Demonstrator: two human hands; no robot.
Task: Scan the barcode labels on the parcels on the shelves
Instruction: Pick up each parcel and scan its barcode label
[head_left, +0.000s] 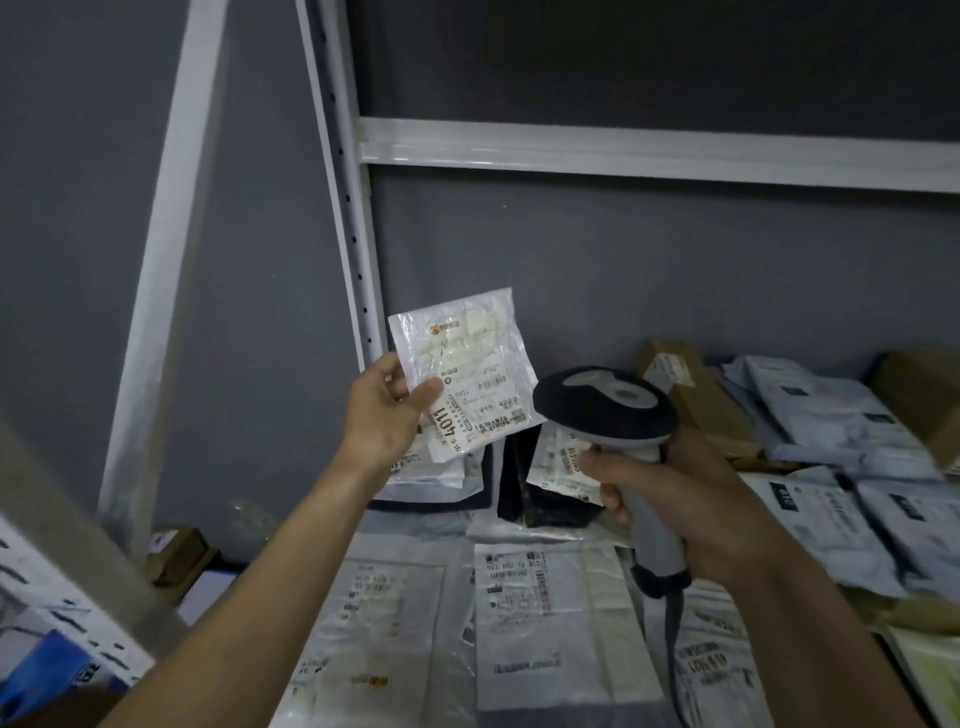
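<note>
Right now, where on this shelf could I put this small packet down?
No bare shelf surface shows. Flattest spot: atop the white mailers lying front centre, below the left hand. The right side, behind the scanner, is heaped with grey bags and boxes.

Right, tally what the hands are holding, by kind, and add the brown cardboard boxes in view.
Barcode scanner, gripped by the right hand: 1
Clear parcel, pinched by the left hand: 1
Brown cardboard boxes: 3
Total: 5
</note>
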